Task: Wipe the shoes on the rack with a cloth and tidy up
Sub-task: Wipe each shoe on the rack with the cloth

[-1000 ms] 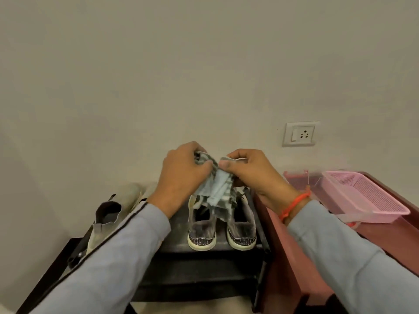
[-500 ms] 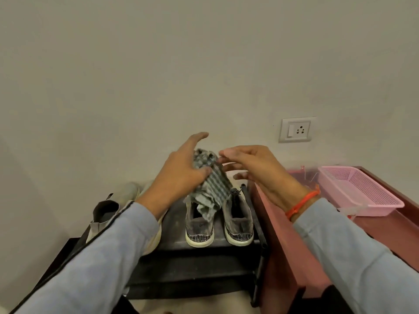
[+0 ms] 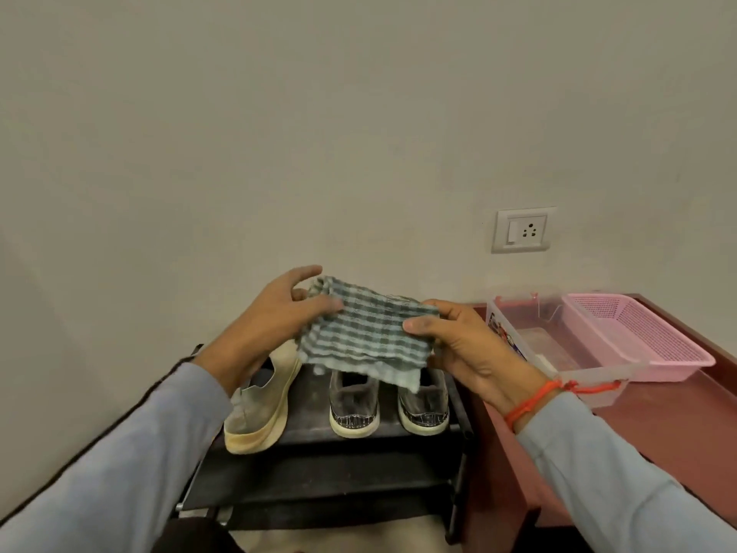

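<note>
A: Both hands hold the green-checked woven cloth (image 3: 365,339) above the black rack (image 3: 319,468): left hand (image 3: 275,317) pinching one edge, right hand (image 3: 464,345) gripping the other.

B: Cloth-readying step, I'd say; next, down onto the grey slip-on shoes (image 3: 353,405).

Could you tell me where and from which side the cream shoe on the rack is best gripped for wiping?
Probably by the heel collar of the cream shoe, coming from above: the shoe stands upright with its heel toward the person and the opening faces up.
</note>
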